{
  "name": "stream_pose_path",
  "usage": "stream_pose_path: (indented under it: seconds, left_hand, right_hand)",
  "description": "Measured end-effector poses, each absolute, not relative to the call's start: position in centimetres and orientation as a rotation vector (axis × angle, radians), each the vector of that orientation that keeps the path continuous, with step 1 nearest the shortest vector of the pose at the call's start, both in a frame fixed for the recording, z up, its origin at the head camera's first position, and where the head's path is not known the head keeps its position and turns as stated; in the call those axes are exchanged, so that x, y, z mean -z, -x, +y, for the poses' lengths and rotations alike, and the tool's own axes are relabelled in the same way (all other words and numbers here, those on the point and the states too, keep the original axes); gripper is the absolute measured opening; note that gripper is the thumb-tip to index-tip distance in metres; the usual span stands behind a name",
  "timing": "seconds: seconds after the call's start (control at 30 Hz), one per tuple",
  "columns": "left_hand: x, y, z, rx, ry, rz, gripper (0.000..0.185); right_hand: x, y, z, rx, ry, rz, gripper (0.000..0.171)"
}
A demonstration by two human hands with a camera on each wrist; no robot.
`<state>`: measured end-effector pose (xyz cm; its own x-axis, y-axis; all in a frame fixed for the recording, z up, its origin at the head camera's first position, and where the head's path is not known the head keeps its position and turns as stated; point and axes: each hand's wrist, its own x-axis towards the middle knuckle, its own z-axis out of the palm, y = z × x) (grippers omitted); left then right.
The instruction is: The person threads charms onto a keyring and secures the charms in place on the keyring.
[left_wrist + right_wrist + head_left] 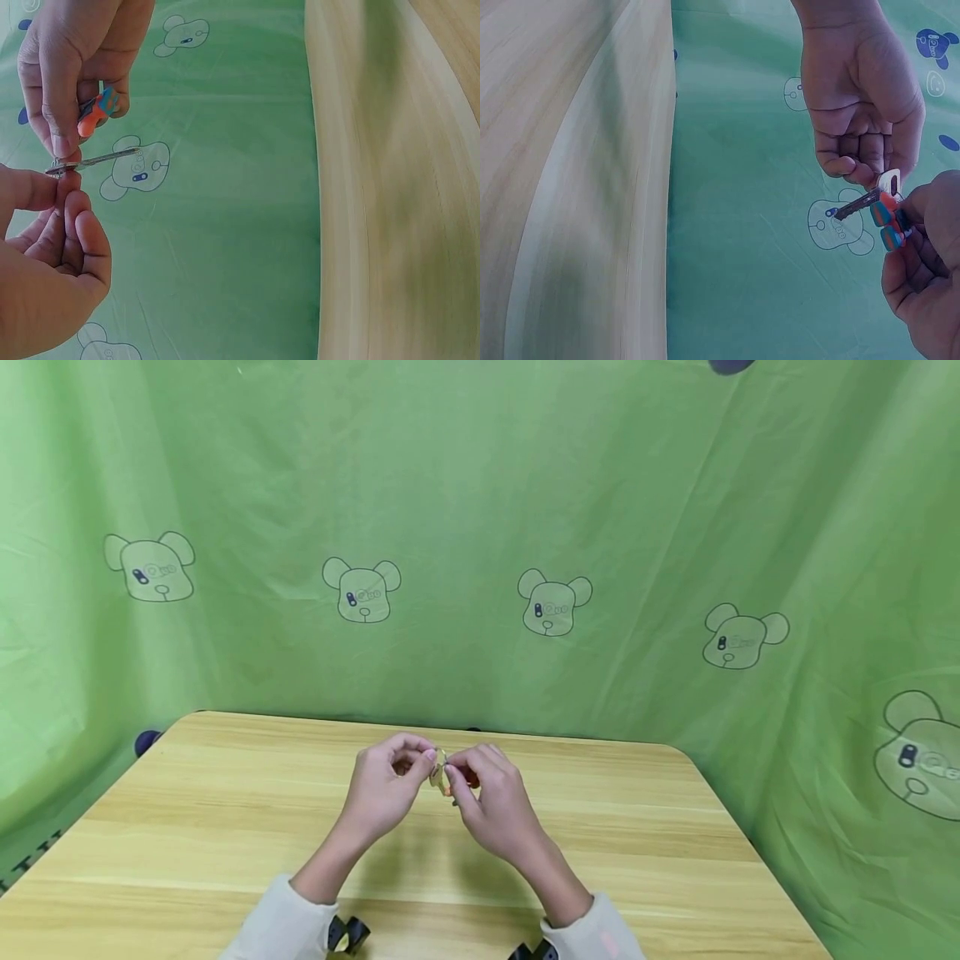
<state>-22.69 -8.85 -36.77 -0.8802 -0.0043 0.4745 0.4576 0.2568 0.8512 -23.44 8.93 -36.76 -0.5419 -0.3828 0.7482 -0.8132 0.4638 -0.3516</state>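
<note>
Left hand (384, 789) pinching key (97, 160), right hand (491, 797) pinching orange-blue tag (97, 110) above table (675, 827); best kept steady, grips tight.

left hand (386, 785): raised above table, fingers curled, thumb and forefinger pinching | right hand (491, 802): raised opposite, fingertips meeting left's, pinching | forearms: angled inward, pale sleeves

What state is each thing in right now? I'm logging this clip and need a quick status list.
Key: lifted above the table, blade free, head pinched between both hands.
Orange and blue tag: held in the right hand's fingers.
Left hand: pinching the key.
Right hand: pinching key and tag.
Wooden table: bare where visible.
</note>
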Motion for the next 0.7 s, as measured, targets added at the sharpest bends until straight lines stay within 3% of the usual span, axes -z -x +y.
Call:
stream_pose_path:
  seconds: [0.7]
  left_hand:
    - [36.83, 22.63, -8.61, 1.674, 0.347, -2.111, 0.011]
  right_hand:
    - [37.09, 23.21, 8.46, -1.020, -0.968, -2.156, 0.005]
